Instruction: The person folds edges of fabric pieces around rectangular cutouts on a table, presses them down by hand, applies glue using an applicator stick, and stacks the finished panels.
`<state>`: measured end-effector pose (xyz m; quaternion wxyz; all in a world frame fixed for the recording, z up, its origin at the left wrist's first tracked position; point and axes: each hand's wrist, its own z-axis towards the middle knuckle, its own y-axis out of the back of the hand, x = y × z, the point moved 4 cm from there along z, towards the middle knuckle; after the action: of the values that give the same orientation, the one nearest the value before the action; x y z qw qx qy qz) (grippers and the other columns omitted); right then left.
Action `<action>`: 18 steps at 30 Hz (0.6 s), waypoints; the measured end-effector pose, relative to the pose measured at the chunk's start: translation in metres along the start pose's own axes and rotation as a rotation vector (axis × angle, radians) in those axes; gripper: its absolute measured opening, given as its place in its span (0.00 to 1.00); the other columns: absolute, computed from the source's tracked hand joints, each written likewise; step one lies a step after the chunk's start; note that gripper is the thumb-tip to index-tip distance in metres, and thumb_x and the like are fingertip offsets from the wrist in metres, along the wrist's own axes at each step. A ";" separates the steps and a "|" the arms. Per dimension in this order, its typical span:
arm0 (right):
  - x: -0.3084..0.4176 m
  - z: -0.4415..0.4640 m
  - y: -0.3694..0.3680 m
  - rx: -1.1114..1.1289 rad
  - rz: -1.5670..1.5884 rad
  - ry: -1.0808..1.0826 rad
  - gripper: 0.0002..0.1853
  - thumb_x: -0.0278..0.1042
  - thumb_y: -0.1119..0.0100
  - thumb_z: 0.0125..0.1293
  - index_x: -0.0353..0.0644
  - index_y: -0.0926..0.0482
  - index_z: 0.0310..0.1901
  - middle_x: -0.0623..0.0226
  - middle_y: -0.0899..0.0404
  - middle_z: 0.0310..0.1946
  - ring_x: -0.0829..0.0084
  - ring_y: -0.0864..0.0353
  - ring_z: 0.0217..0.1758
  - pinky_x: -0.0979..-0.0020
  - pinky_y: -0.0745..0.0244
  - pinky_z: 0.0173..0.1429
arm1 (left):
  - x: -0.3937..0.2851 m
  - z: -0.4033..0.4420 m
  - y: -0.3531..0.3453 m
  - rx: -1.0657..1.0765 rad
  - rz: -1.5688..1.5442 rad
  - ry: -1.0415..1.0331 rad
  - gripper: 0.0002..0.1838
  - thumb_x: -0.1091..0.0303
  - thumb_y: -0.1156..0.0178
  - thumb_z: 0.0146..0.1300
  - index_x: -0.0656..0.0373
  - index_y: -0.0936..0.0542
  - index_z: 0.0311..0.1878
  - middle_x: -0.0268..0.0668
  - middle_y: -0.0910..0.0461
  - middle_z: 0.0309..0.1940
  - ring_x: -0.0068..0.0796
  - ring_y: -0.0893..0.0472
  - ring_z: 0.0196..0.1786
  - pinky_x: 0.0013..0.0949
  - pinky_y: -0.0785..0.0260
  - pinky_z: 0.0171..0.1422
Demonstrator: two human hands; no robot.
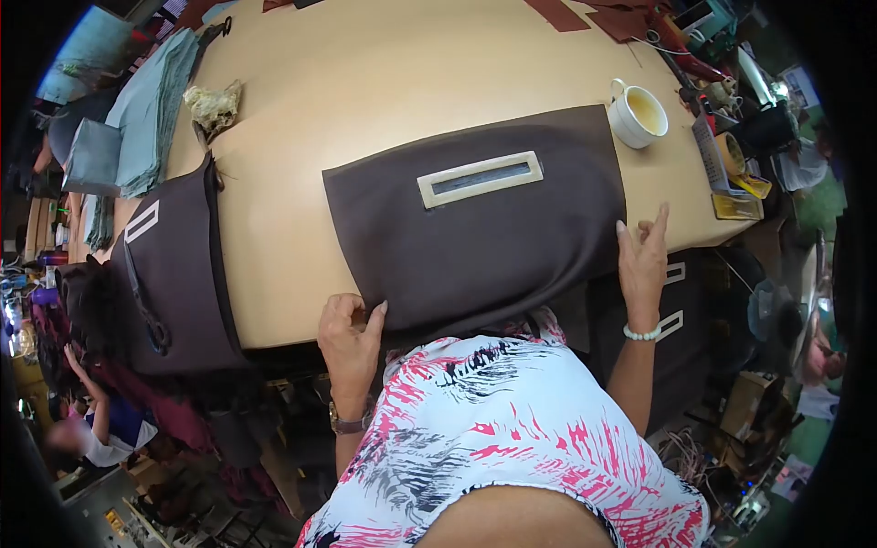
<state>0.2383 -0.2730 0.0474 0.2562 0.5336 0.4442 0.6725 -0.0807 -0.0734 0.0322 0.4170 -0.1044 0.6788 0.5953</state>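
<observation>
We've the dark brown panel (pixel 484 247) lying crosswise between left hand (pixel 351 334), half-curled, hold unclear, and right hand (pixel 645 267), spread, empty.

"What furniture is there?"
"A broad, pale wood-toned table (pixel 292 100), with a soft sheen of light across its top."
"And the floor?"
"The floor (pixel 828 226) shows greenish along the right edge, beyond the clutter."
"Any window?"
"A bluish bright patch (pixel 91 55), upper left; I can't tell what it is."
</observation>
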 end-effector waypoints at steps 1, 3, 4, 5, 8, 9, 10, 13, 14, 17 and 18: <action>-0.003 -0.004 0.003 -0.015 0.117 -0.010 0.34 0.34 0.45 0.61 0.31 0.47 0.66 0.46 0.31 0.52 0.49 0.31 0.55 0.59 0.37 0.59 | 0.004 0.001 -0.002 -0.006 -0.063 0.014 0.12 0.72 0.33 0.51 0.66 0.28 0.30 0.38 0.30 0.24 0.28 0.31 0.24 0.30 0.37 0.30; -0.002 -0.005 0.001 -0.135 0.064 0.211 0.30 0.29 0.47 0.59 0.32 0.41 0.64 0.47 0.30 0.51 0.50 0.31 0.55 0.59 0.37 0.60 | 0.004 0.002 -0.003 0.010 -0.113 0.062 0.11 0.73 0.34 0.52 0.66 0.28 0.30 0.39 0.30 0.24 0.30 0.31 0.23 0.31 0.38 0.29; 0.001 -0.007 0.002 -0.195 0.037 0.321 0.29 0.27 0.48 0.58 0.33 0.38 0.63 0.48 0.30 0.51 0.50 0.31 0.55 0.59 0.37 0.60 | 0.001 0.004 -0.001 0.033 -0.099 0.096 0.11 0.73 0.34 0.51 0.66 0.27 0.30 0.40 0.29 0.24 0.33 0.29 0.24 0.33 0.37 0.30; 0.007 -0.008 -0.001 -0.173 0.010 0.409 0.28 0.25 0.49 0.57 0.34 0.36 0.61 0.49 0.30 0.51 0.51 0.31 0.55 0.59 0.37 0.60 | -0.001 0.005 0.000 0.057 -0.085 0.129 0.10 0.73 0.34 0.51 0.66 0.27 0.30 0.42 0.28 0.25 0.36 0.28 0.25 0.35 0.37 0.31; 0.067 -0.011 -0.016 -0.122 -0.098 0.651 0.26 0.19 0.53 0.50 0.40 0.26 0.55 0.53 0.30 0.53 0.54 0.33 0.59 0.58 0.40 0.63 | -0.005 0.008 0.000 0.059 -0.024 0.063 0.09 0.73 0.35 0.52 0.66 0.26 0.30 0.42 0.28 0.25 0.38 0.28 0.26 0.36 0.37 0.31; 0.080 -0.008 -0.029 -0.115 -0.174 0.735 0.25 0.20 0.54 0.52 0.41 0.26 0.54 0.53 0.31 0.55 0.54 0.35 0.60 0.56 0.42 0.64 | -0.004 0.008 -0.001 0.049 -0.014 0.039 0.09 0.73 0.36 0.52 0.66 0.27 0.30 0.42 0.28 0.25 0.38 0.28 0.26 0.37 0.37 0.32; 0.088 -0.006 -0.044 -0.106 -0.268 0.793 0.24 0.22 0.53 0.54 0.41 0.27 0.55 0.54 0.33 0.58 0.53 0.37 0.62 0.53 0.43 0.65 | -0.002 0.008 -0.003 0.039 -0.004 0.015 0.09 0.74 0.36 0.52 0.66 0.27 0.30 0.43 0.28 0.25 0.39 0.28 0.26 0.37 0.36 0.32; 0.099 0.002 -0.077 -0.025 -0.513 0.851 0.26 0.28 0.52 0.58 0.44 0.33 0.61 0.56 0.41 0.65 0.52 0.43 0.67 0.48 0.50 0.68 | -0.001 0.009 -0.004 0.022 -0.002 -0.013 0.08 0.74 0.37 0.52 0.66 0.27 0.29 0.43 0.28 0.25 0.42 0.28 0.26 0.38 0.37 0.32; 0.100 0.003 -0.083 -0.002 -0.614 0.870 0.27 0.30 0.52 0.59 0.45 0.35 0.63 0.57 0.44 0.66 0.52 0.46 0.68 0.47 0.52 0.69 | -0.001 0.009 -0.003 0.017 -0.007 -0.012 0.08 0.74 0.37 0.52 0.66 0.27 0.29 0.44 0.28 0.25 0.42 0.28 0.27 0.39 0.37 0.32; 0.106 0.005 -0.086 0.021 -0.972 0.945 0.30 0.35 0.52 0.62 0.49 0.40 0.67 0.61 0.52 0.70 0.52 0.53 0.72 0.45 0.60 0.71 | -0.002 0.010 -0.003 0.029 -0.008 -0.005 0.08 0.74 0.37 0.52 0.66 0.28 0.28 0.44 0.29 0.25 0.44 0.29 0.26 0.40 0.38 0.32; 0.105 0.004 -0.085 0.024 -1.104 0.965 0.31 0.37 0.53 0.62 0.50 0.42 0.69 0.62 0.54 0.71 0.52 0.55 0.73 0.45 0.62 0.72 | 0.000 0.010 -0.003 0.027 0.000 -0.029 0.09 0.74 0.37 0.52 0.66 0.28 0.28 0.43 0.29 0.24 0.40 0.29 0.25 0.38 0.38 0.31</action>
<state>0.2000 -0.1453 0.0253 0.3279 -0.1206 0.7190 0.6009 -0.0748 -0.0652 0.0307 0.4281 -0.0900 0.6808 0.5874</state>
